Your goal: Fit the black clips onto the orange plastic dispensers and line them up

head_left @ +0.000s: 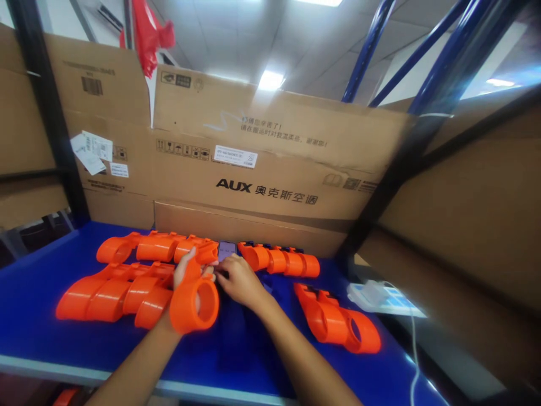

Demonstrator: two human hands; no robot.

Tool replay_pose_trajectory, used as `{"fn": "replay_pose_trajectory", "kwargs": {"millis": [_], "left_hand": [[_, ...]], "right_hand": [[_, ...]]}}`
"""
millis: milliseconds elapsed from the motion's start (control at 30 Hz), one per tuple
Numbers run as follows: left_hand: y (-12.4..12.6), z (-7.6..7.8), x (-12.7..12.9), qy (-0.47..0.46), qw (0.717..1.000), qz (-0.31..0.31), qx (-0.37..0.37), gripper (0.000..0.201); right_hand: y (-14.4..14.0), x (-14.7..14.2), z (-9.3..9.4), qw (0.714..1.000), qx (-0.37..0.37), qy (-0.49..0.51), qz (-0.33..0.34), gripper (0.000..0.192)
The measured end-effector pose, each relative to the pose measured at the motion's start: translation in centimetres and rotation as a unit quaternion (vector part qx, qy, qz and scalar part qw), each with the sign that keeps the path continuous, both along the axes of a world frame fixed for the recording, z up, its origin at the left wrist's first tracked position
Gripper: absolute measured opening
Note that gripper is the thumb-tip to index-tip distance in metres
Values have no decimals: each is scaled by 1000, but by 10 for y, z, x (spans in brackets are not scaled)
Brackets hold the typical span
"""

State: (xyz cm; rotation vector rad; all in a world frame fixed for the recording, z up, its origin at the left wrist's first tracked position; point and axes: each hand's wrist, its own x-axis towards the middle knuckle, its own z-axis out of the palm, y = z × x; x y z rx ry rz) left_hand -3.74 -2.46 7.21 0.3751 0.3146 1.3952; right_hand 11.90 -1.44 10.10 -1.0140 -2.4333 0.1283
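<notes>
One orange plastic housing (194,301) is up off the blue desk (34,316), the left hand (182,270) with fingers clamped on it, right hand (239,280) fingers together at its top end. Finished-looking rows (114,293) lie left; others (336,324) wait right.

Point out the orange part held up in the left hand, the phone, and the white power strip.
orange part (192,304), head view: ring end.
phone (226,250), head view: screen.
white power strip (376,296), head view: top face.
</notes>
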Motion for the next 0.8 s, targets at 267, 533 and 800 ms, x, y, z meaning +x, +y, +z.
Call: {"fn": "replay_pose_trajectory", "kwargs": {"millis": [267, 533, 800], "left_hand": [[-5, -2, 9, 106, 994, -10, 25, 38], [-9, -6, 32, 231, 944, 227, 61, 44], [-16, -10, 37, 287, 945, 95, 126, 61]], "right_hand": [[-5, 15, 17, 995, -22, 85, -39, 17], [-85, 37, 11, 984, 55, 165, -37, 65], [-104, 43, 6, 978, 143, 64, -141, 45]]}}
